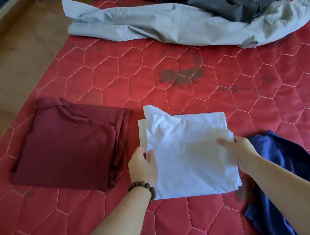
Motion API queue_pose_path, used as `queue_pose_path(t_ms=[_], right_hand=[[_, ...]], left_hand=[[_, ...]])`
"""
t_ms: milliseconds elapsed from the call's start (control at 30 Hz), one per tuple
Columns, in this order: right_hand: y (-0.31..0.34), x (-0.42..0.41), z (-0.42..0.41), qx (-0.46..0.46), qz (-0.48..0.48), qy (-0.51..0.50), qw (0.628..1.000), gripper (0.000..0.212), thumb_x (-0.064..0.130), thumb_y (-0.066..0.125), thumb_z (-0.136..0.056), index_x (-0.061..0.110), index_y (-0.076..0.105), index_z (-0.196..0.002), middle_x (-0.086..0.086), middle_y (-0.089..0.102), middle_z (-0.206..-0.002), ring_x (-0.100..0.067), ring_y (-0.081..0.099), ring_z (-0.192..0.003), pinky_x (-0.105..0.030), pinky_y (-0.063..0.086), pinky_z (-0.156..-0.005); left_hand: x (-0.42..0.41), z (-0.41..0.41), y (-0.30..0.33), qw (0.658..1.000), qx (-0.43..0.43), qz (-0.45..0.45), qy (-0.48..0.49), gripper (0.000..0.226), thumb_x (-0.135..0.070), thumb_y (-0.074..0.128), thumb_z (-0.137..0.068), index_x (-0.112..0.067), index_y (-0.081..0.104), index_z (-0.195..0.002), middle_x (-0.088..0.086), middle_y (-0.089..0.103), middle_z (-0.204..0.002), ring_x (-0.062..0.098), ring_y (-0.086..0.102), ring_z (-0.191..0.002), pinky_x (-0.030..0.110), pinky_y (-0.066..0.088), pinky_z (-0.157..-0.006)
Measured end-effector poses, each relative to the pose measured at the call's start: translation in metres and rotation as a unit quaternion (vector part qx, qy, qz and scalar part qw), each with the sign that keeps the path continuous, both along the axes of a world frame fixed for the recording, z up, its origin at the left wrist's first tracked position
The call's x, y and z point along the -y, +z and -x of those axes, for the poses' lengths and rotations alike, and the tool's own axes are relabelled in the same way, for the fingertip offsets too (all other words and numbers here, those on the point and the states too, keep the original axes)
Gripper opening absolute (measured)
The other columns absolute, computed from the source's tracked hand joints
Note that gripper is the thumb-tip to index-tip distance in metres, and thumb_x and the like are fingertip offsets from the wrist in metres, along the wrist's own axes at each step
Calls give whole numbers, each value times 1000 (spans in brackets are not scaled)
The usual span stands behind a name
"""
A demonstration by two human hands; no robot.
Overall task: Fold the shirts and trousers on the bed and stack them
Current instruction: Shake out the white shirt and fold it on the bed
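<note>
Left hand (pixel 143 165) and right hand (pixel 238 149) each grasp one white shirt (pixel 189 152); one maroon fold (pixel 69 149) left; one navy garment (pixel 287 160) under right forearm; two crumpled garments beyond.

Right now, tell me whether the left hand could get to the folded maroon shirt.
Probably yes. The left hand grips the white garment's left edge, and the folded maroon shirt lies just beside it with nothing between, but the hand must let go first.
</note>
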State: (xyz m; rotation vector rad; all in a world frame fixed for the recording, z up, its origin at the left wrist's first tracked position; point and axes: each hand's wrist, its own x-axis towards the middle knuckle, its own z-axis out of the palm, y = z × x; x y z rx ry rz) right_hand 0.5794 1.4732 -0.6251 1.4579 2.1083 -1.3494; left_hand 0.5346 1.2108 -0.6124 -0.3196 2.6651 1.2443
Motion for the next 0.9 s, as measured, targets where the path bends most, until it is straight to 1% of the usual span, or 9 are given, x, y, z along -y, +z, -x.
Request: queue_pose_path(t_ms=[100,200,300,400,500,567,700,800,900], right_hand=[[2,3,5,40,-26,31,998,34,29,64,-87,1,61,-105,-11,59,-83,-36,60,-89,-42,49,-81],[5,7,7,61,-70,79,993,27,24,57,-90,2,60,-104,-8,57,-80,-34,56,-86,-37,43,-75],[4,9,3,14,-91,118,989,22,20,54,-93,3,63,-104,-14,64,-91,-35,59,-88,-38,45,-76],[4,12,-3,-25,-61,98,993,20,20,54,-93,3,63,-93,-12,60,-79,-31,56,-76,-40,47,-73],[4,14,-5,-31,-39,95,994,23,23,56,-92,1,60,-84,-9,54,-71,-25,49,-68,-36,42,-66],[3,15,-7,-28,-41,103,993,27,25,58,-91,4,58,-74,-6,51,-64,-25,47,-64,-34,40,-62],[2,12,-10,-24,-67,123,990,35,33,61,-88,11,49,-64,-1,49,-60,-21,46,-57,-32,37,-55],[3,10,-15,-16,-119,164,979,34,30,59,-90,8,49,-67,-3,52,-61,-20,46,-56,-31,33,-50],[0,12,-23,-7,-175,180,968,32,25,50,-96,11,42,-68,-3,50,-63,-20,45,-57,-31,28,-48]], left_hand=[[1,-8,-4,997,68,-25,8,20,-17,56,-92,-10,47,-76,-1,48,-63,24,44,-63,31,23,-56],[5,-15,-6,992,123,-2,-31,23,-23,55,-93,-8,55,-76,3,57,-73,23,50,-69,28,31,-59],[9,-24,-6,994,105,10,-28,33,-21,54,-94,-10,43,-64,1,47,-63,22,43,-62,28,23,-55],[10,-39,-1,996,77,-39,10,40,-16,52,-95,-14,30,-62,-4,33,-56,11,31,-50,26,24,-48],[11,-51,0,989,105,-88,61,32,-14,50,-95,-5,37,-67,0,38,-61,8,34,-52,19,31,-52],[13,-55,-2,981,134,-119,78,23,-13,49,-92,7,48,-80,6,45,-69,14,41,-62,27,37,-60],[19,-57,2,982,127,-130,50,14,-9,54,-87,0,55,-76,0,48,-62,8,41,-53,14,33,-47],[24,-54,1,984,132,-118,20,21,-17,59,-89,1,53,-82,3,50,-66,12,43,-59,22,36,-53],[26,-52,-4,988,134,-76,-20,31,-20,59,-91,8,49,-86,9,44,-72,17,39,-64,28,32,-57]])
